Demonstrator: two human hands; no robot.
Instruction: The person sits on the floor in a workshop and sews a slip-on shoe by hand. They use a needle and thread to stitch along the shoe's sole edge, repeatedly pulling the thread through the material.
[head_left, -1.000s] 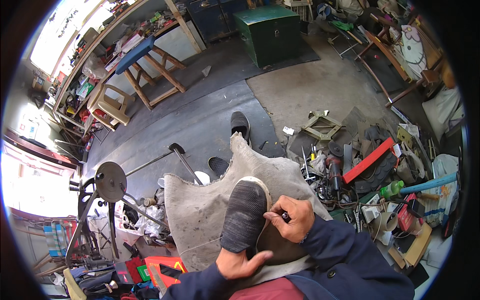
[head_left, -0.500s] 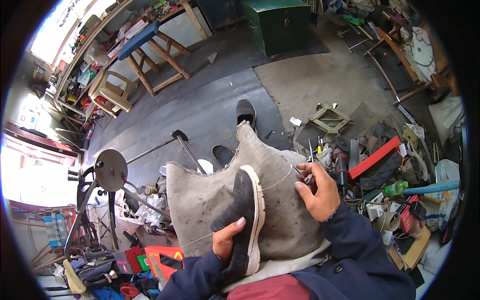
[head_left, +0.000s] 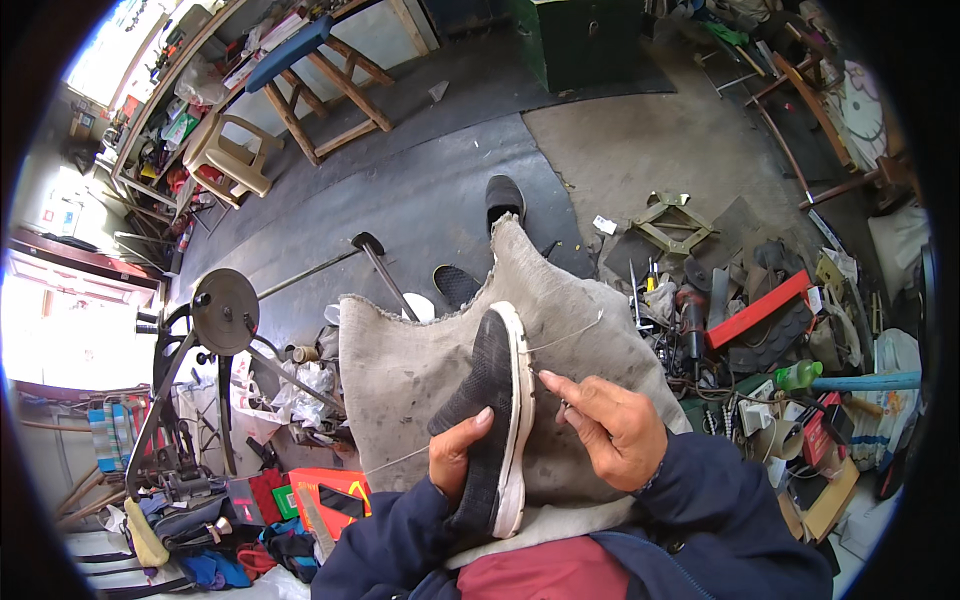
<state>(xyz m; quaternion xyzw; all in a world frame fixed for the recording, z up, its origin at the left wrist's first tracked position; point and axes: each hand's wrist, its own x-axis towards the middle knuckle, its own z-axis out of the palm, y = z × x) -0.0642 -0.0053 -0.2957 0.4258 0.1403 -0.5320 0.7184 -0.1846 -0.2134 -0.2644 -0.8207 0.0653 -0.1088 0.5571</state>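
Observation:
A black knit shoe (head_left: pixel 470 400) with a thick white sole (head_left: pixel 523 400) lies tilted on its side over my lap. My left hand (head_left: pixel 458 452) is closed round its middle, thumb on the upper. Beside the sole's right edge, my right hand (head_left: pixel 610 425) is closed, its index finger reaching toward the sole. A small dark tip shows at that fingertip; what the hand holds is mostly hidden. From the sole's edge a pale thread (head_left: pixel 568 338) runs loose over the grey cloth (head_left: pixel 400 370) on my lap. Another thread end stretches left from near my left hand.
A metal stand with a round disc (head_left: pixel 224 312) rises at left. On the floor at right lie a scissor jack (head_left: pixel 672 224), a red bar (head_left: pixel 758 308), a power tool (head_left: pixel 690 322) and a green bottle (head_left: pixel 797 376). An orange-red box (head_left: pixel 325 490) sits at lower left.
My right hand has let go of the pale thread and moved down and left to the sole's edge. The thread now lies slack on the cloth. My left hand keeps its hold.

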